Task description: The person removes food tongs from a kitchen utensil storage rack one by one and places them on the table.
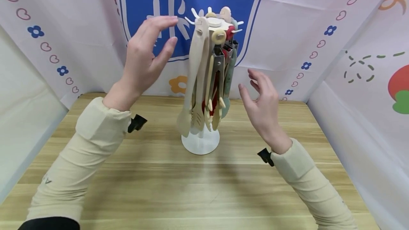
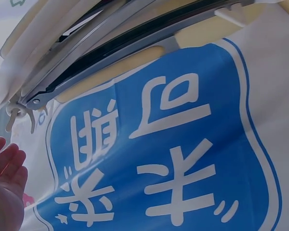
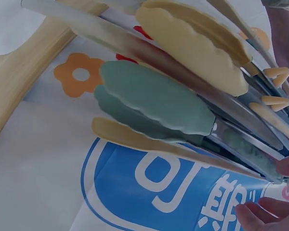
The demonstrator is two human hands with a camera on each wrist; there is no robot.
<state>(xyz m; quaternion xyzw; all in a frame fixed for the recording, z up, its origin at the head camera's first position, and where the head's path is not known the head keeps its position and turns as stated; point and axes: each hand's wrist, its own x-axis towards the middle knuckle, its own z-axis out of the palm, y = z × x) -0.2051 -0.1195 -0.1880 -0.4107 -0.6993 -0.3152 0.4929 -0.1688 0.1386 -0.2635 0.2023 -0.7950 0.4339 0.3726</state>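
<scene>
A white utensil stand [image 1: 201,146] with hooks round its top stands upright on the table. From it hang a beige spoon [image 1: 184,121], a slotted beige utensil [image 1: 198,114], cream-tipped tongs [image 3: 192,45] and green-tipped tongs [image 3: 154,96]. Something red shows partly among them. My left hand [image 1: 143,52] is raised left of the stand's top, thumb and fingers apart, holding nothing. Lower down on the right, my right hand [image 1: 263,104] hovers beside the hanging utensils with loosely bent fingers and nothing in its grasp. In the head view both hands are apart from the stand.
The stand sits on a wood-grain table [image 1: 191,194]. Behind it hangs a white cloth [image 1: 281,27] with a blue sign [image 2: 183,144] in white characters. White side walls [image 1: 358,91] rise left and right. A small black device [image 1: 137,123] is strapped at each wrist.
</scene>
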